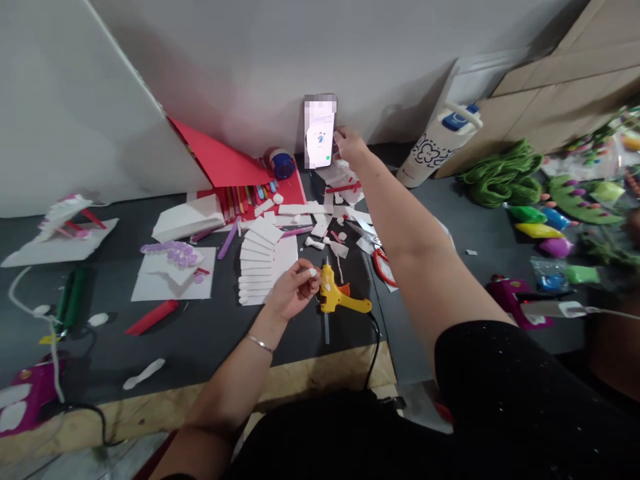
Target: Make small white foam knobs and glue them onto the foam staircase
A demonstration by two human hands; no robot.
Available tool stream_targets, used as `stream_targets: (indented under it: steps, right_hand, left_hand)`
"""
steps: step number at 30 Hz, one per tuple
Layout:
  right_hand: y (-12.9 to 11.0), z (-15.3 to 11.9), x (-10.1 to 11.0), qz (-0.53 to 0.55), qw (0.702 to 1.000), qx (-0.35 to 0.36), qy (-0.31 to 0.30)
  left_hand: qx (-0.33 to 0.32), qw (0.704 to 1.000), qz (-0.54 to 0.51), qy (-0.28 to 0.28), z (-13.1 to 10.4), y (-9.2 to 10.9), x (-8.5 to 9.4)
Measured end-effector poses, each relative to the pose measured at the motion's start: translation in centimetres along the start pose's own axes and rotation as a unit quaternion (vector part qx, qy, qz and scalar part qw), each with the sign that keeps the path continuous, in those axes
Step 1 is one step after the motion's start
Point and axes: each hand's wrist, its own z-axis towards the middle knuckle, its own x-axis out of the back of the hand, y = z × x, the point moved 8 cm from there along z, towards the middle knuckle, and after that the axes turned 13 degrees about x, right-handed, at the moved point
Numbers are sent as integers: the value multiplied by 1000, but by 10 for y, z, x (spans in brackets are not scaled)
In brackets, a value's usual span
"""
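Observation:
My left hand (295, 288) is closed, with a small white piece (313, 273) pinched between its fingertips. Just right of it a yellow glue gun (345, 298) lies on the dark table. Left of the hand, white strips (257, 260) are fanned out on a white sheet. My right arm stretches to the back of the table, where my right hand (350, 144) is at the lower right edge of a lit phone (320, 133) standing against the wall. Its fingertips are small and partly hidden, so their grip is unclear.
Red-handled scissors (383, 267) lie under my right forearm. A white bottle (433, 150), green cord (505, 175) and clay packs stand or lie at right. At left are a red folded sheet (215, 157), a purple-trimmed card (173, 277) and a red tube (153, 317).

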Motion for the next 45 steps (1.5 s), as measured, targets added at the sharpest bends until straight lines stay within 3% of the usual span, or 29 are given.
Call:
stream_targets:
  steps: [8, 16, 20, 24, 28, 32, 40, 45]
  right_hand:
    - [12, 5, -3, 42, 999, -7, 27]
    - [-22, -15, -2, 56, 998, 31, 14]
    - [-50, -49, 1, 61, 997, 44, 4]
    - [-67, -102, 4, 72, 997, 36, 4]
    - [-66, -155, 5, 96, 995, 24, 6]
    - [-54, -194, 5, 157, 986, 46, 24]
    - [-36, -236, -10, 316, 945, 46, 70]
    - [-34, -246, -21, 355, 930, 32, 93]
  left_hand:
    - [5, 1000, -3, 6, 0, -1, 1]
    - [-4, 1000, 0, 6, 1, 0, 3]
    - [-12, 1000, 2, 11, 2, 2, 5]
    - [-23, 1000, 3, 7, 1, 5, 3]
    - [-54, 998, -6, 10, -2, 15, 2]
    - [-123, 988, -73, 63, -6, 37, 11]
    - [-298, 945, -40, 130, 3, 90, 4]
    - [-340, 931, -25, 129, 28, 97, -5]
